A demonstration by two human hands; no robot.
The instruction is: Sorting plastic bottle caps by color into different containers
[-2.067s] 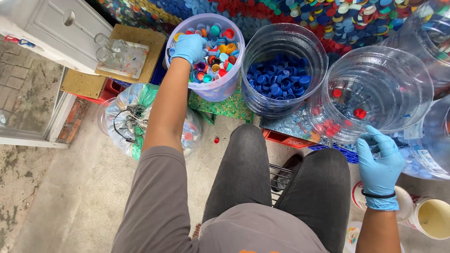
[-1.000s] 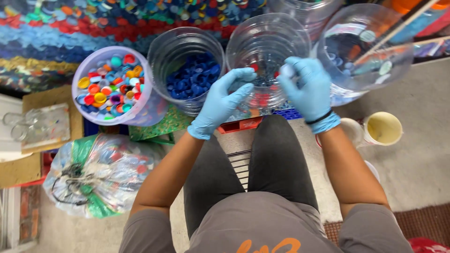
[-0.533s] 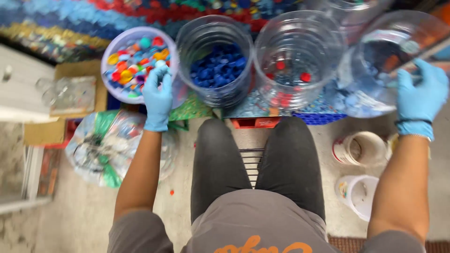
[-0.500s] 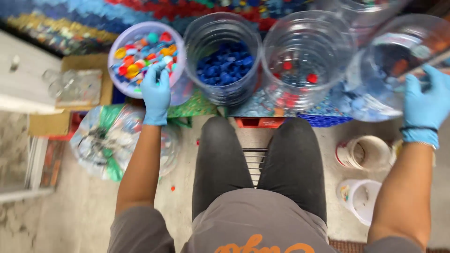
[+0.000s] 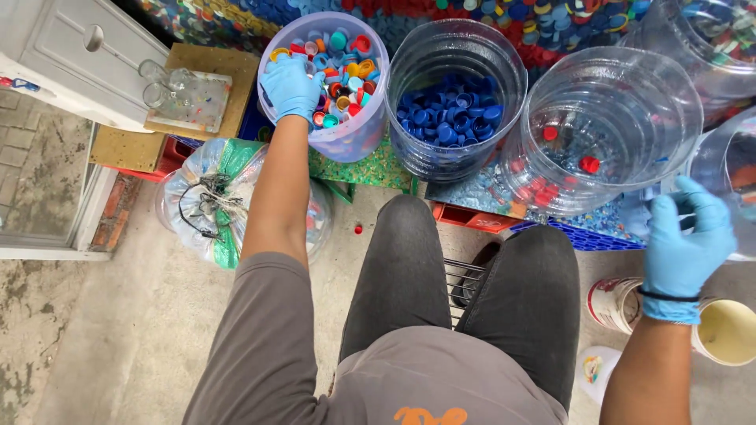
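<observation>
The seated person's left hand (image 5: 290, 85), in a blue glove, reaches into the bucket of mixed coloured bottle caps (image 5: 346, 47), fingers curled down among them; whether it grips one I cannot tell. The right hand (image 5: 685, 236), gloved too, hangs loosely open beside the clear jar with a few red caps (image 5: 610, 126). Between them stands the jar of blue caps (image 5: 453, 110).

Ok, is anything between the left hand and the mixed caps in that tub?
Nothing visible. The left hand is already inside the tub of mixed-colour caps, resting on them at its left side. The tub is open-topped, and no lid or other object covers the caps.
</observation>
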